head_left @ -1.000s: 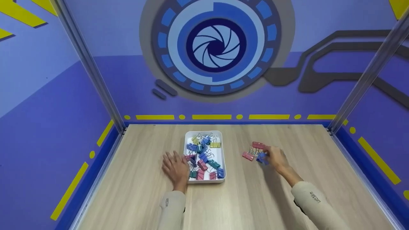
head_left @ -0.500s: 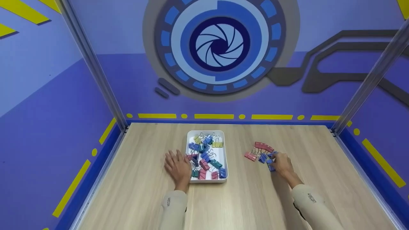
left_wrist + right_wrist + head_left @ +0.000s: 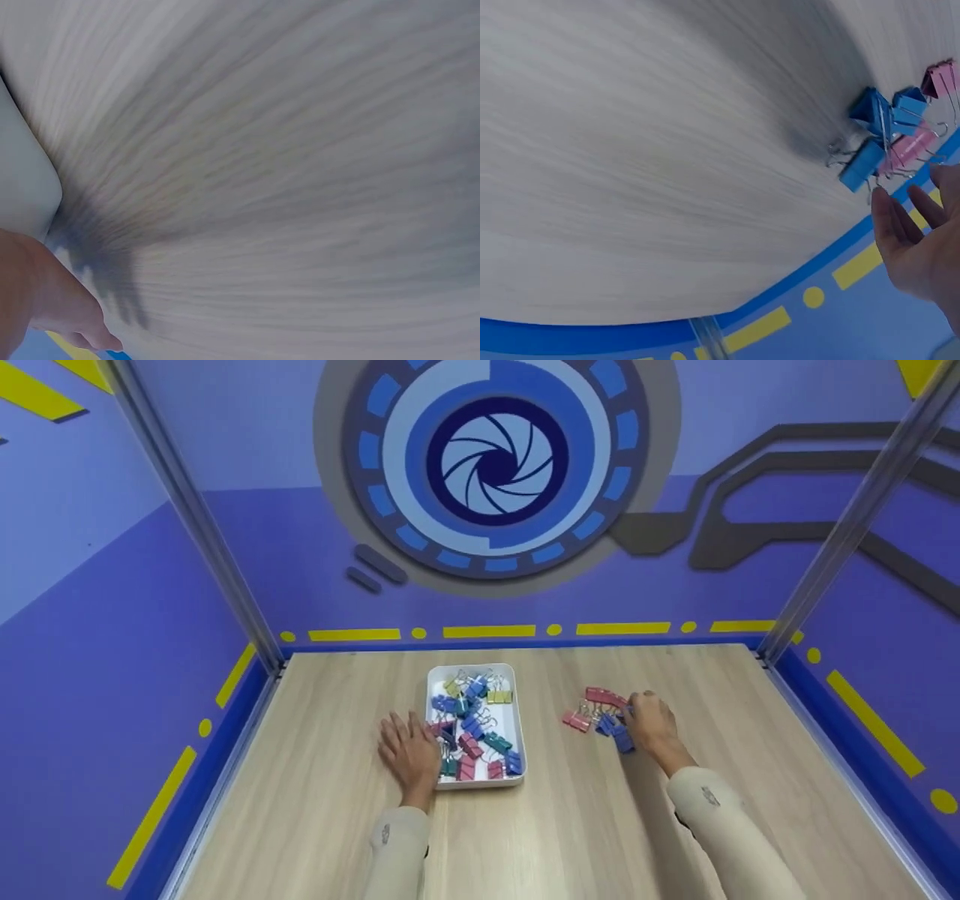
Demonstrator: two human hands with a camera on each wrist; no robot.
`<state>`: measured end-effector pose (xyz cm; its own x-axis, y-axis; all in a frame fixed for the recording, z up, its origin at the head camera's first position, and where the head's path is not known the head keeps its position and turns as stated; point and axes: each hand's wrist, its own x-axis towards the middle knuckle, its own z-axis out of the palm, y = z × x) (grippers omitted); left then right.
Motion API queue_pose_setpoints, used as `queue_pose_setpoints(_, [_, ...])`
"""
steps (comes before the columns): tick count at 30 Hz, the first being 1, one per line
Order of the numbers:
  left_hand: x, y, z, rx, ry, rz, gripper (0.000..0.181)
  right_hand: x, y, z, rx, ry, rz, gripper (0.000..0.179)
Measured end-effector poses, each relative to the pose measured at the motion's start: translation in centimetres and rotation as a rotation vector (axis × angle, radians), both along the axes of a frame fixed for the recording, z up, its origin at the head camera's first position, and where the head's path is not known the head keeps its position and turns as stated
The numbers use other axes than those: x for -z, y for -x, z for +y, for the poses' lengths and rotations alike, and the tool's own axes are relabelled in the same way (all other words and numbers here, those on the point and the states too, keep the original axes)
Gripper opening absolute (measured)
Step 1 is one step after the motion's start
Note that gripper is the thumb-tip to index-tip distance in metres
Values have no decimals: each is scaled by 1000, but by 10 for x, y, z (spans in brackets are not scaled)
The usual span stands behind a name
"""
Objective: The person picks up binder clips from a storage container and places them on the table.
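Note:
Binder clips in red, pink and blue lie in a small cluster on the table, right of the tray. Red clips [image 3: 606, 696] form its back row, a pink clip [image 3: 577, 721] is at its left, and blue clips [image 3: 622, 739] are at the front. My right hand [image 3: 654, 726] reaches in from the right, its fingertips by a blue clip [image 3: 862, 163]; no pinch shows in the right wrist view. Flat beside the white tray [image 3: 519, 735], my left hand [image 3: 411, 754] has its fingers spread and its thumb side against the tray's left edge.
Several binder clips, among them yellow clips [image 3: 500, 697] and green clips [image 3: 497, 742], lie jumbled in the tray. Printed blue panels [image 3: 480, 615] wall in the wooden table [image 3: 322, 712] at the back and both sides, with metal posts [image 3: 847, 532] at the back corners.
My right hand has shifted from the front blue clip back towards the red row. The clips keep their places. My left hand stays beside the tray; the head view has swung slightly.

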<state>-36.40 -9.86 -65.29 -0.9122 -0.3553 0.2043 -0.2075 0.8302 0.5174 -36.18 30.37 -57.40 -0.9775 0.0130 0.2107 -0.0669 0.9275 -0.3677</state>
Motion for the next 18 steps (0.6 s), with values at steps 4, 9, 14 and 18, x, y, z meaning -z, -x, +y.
queue_pose_setpoints(4, [0, 3, -2, 4, -19, 14, 52, -12, 17, -19, -14, -6, 86, 22])
queue_pose_setpoints(9, [-1, 2, -3, 1, -24, 9, 52, -14, 29, -64, -137, 75, 118, 21])
queue_pose_setpoints(14, [-1, 3, -3, 12, -33, 13, 54, -12, 29, -119, -318, 176, 76, 20])
queue_pose_setpoints(18, [0, 4, -3, 12, -33, 9, 55, -2, 26, -159, -448, 181, 27, 22])
